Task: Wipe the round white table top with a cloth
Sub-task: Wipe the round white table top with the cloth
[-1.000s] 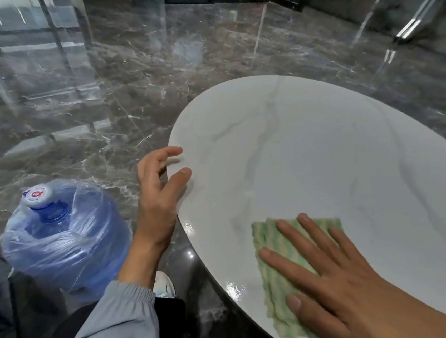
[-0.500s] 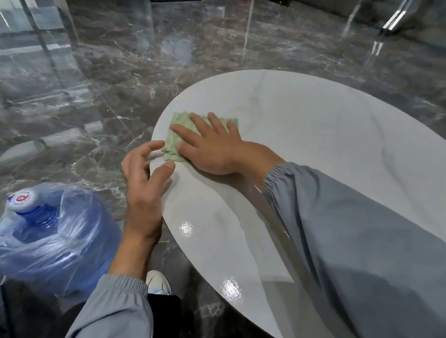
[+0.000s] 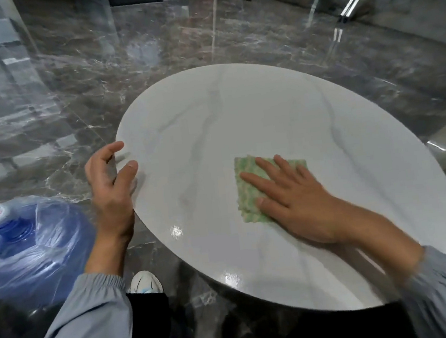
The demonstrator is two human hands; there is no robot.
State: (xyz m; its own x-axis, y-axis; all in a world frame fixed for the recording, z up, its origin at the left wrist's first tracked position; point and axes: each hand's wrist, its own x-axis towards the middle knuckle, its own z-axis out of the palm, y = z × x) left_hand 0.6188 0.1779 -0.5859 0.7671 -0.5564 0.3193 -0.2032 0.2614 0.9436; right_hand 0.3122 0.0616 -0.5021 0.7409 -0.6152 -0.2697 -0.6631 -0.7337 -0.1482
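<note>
A: Head view check: where's the cloth?
B: Flat on the round white worktop, right of centre, towards the person's side. Green, roughly square.
A: Right hand?
B: Palm down on it, fingers straight and spread, pressing. Nothing gripped. The cloth's left and far edges show past the fingertips.
A: Left hand?
B: At the worktop's left rim. Thumb lies on top, index hooked at the edge, holding the rim. Other fingers hidden behind the hand.
A: Surroundings?
B: Blue water jug in clear plastic wrap on the dark marble floor, left of the worktop. White shoe below the rim.
</note>
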